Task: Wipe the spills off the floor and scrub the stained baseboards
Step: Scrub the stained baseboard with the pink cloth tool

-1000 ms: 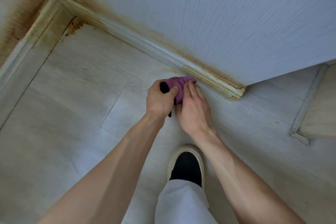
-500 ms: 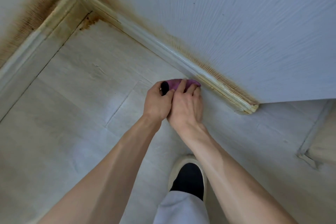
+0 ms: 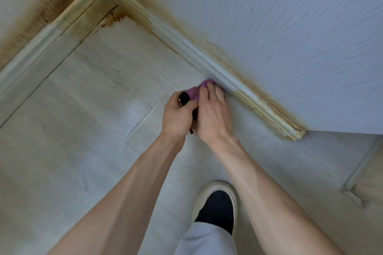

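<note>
**One head camera, looking steeply down**

Only one view here, worn on the person's head. It looks forward and down, nearly straight at the floor point(image 3: 72, 151), from standing or stooped height. The wide lens bends the baseboard point(image 3: 207, 56), which runs from the corner at 11 o'clock to its end at 3 o'clock. Both forearms come in from 6 o'clock; the left hand point(image 3: 176, 116) and right hand point(image 3: 213, 114) sit near centre. A shoe point(image 3: 215, 205) shows at 6 o'clock.

Left hand point(image 3: 178, 115) fisted, right hand point(image 3: 213, 114) flat — fingers point(image 3: 209, 91) extended, forearms converging
</note>
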